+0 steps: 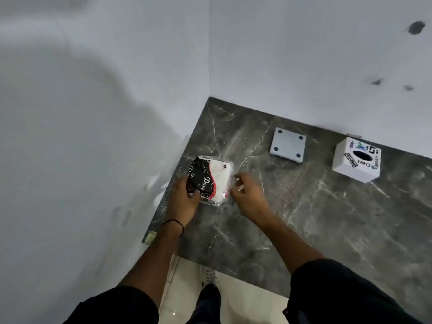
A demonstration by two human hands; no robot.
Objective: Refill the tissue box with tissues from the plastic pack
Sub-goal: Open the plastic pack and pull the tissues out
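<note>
The plastic pack of tissues (pixel 214 180), black, red and white with "Dove" printed on it, rests on the dark marble counter (pixel 327 218) near the left wall. My left hand (pixel 184 197) grips its near left side. My right hand (pixel 245 192) pinches the clear wrapper at its right end. The white cube tissue box (pixel 356 160), with a dark oval slot on top, stands at the back right, well apart from both hands.
A flat grey square plate (pixel 288 145) with four dark dots lies between the pack and the box near the back wall. White walls close off the left and the back. The counter's front edge is near my legs, above a pale tiled floor (pixel 187 288).
</note>
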